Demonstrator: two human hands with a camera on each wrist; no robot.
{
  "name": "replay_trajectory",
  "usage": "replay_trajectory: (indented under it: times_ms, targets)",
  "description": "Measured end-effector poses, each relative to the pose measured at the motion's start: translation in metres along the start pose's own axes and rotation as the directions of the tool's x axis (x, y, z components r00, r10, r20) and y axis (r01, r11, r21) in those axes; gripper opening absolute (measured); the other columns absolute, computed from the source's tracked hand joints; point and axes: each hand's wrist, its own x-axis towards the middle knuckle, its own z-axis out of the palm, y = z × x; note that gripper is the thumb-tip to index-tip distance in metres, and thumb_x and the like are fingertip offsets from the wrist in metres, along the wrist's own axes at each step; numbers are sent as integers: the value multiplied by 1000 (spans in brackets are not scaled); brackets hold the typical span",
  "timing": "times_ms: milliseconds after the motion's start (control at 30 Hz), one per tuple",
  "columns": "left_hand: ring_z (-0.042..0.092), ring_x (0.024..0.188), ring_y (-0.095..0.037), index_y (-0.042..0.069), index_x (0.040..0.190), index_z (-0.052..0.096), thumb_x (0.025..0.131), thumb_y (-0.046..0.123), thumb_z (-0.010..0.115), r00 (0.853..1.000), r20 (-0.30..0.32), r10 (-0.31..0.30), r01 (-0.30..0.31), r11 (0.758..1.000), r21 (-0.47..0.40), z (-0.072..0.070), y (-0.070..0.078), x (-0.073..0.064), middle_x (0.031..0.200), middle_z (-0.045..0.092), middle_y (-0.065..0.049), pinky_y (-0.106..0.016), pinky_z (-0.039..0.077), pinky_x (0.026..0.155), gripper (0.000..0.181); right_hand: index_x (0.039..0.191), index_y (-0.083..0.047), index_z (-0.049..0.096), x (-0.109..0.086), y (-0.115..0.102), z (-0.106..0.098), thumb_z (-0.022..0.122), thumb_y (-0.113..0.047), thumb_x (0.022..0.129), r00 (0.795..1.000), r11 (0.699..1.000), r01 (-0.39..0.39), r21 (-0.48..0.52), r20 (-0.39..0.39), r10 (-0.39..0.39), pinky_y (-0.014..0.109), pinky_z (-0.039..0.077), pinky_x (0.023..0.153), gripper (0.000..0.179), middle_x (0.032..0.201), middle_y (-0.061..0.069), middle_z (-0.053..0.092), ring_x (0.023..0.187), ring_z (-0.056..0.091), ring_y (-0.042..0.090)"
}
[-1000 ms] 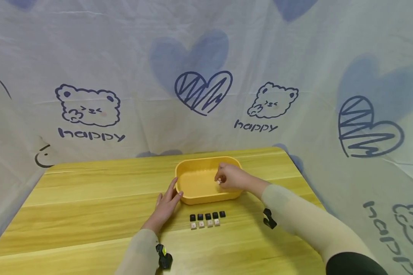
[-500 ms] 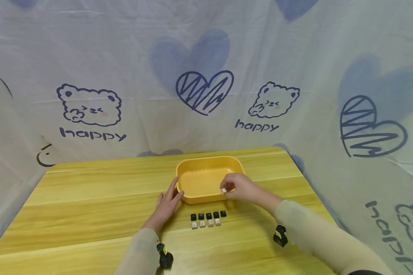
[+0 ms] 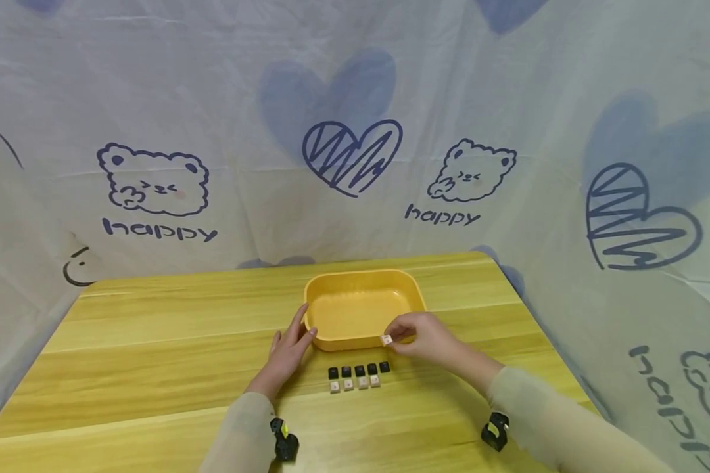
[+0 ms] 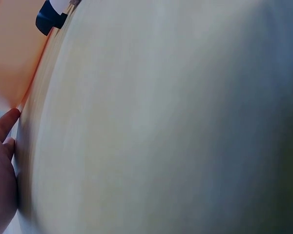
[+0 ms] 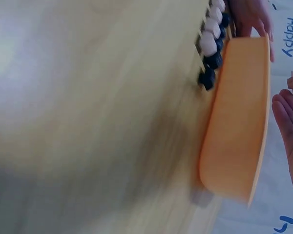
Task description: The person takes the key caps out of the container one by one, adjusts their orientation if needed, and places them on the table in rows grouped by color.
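A yellow-orange plastic basin [image 3: 349, 343] stands on the wooden table. My left hand [image 3: 285, 358] rests against its left end, fingers extended and thumb at the near left corner. Between thumb and fingertips, my right hand [image 3: 428, 338] pinches a small white keycap [image 3: 386, 339], held over the basin's near rim toward the right. In front of the basin lie a row of several black keycaps [image 3: 359, 370] and, nearer me, a row of several white keycaps [image 3: 348, 384]. The right wrist view shows the basin's outer wall [image 5: 237, 117] with the right hand above its rim.
The wooden table [image 3: 171, 368] spreads wide to the left and front. Behind it hangs a pale curtain [image 3: 242, 144] printed with hearts and bears, which also runs down the right side. Each sleeve carries a black wrist device [image 3: 496, 431].
The right hand has drawn back from inside the basin toward me and slightly right, carrying the white keycap to the near rim. The left hand has stayed in place.
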Motion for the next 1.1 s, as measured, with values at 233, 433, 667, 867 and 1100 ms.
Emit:
replay_trajectory:
  times_ms: [233, 433, 667, 867, 1100]
  targets:
    - [30, 142, -31, 23, 158, 12, 105, 39, 42, 1000, 0, 1, -1, 1000, 11, 1, -1, 1, 152, 35, -18, -55, -11, 113, 64, 95, -10, 73, -19, 3, 15, 78, -3, 81, 997, 996, 78, -47, 6, -77, 24, 54, 65, 16, 86, -1, 66, 72, 59, 7]
    - [29, 142, -33, 22, 158, 13, 105, 37, 44, 1000, -11, 9, -9, 1000, 26, 1, -1, 1, 151, 36, -19, -56, -10, 113, 64, 92, -12, 76, -26, 10, 30, 82, -10, 78, 1000, 990, -8, -143, 15, 10, 21, 47, 60, 14, 81, -5, 58, 69, 50, 7]
    - [27, 142, -34, 19, 158, 15, 105, 40, 43, 1000, -14, 19, -19, 1000, 17, 1, -2, 1, 150, 37, -20, -58, -10, 112, 64, 91, -12, 77, -27, 12, 41, 82, -12, 77, 993, 982, -118, -147, 11, 121, 24, 47, 62, 15, 79, -6, 56, 71, 50, 9]
    - [26, 143, -33, 20, 158, 14, 105, 39, 42, 1000, -12, 21, -20, 1000, 24, 1, -2, 2, 151, 37, -19, -57, -10, 113, 64, 91, -12, 77, -28, 17, 47, 84, -16, 76, 989, 973, -141, -181, 7, 145, 23, 44, 60, 16, 76, -7, 54, 67, 48, 5]
    - [27, 142, -34, 20, 158, 14, 105, 35, 45, 1000, -13, 21, -21, 1000, 12, 1, -2, 1, 149, 40, -20, -57, -9, 113, 64, 90, -12, 77, -28, 18, 51, 84, -16, 77, 990, 971, -137, -194, 8, 141, 24, 45, 59, 16, 76, -8, 54, 67, 48, 4]
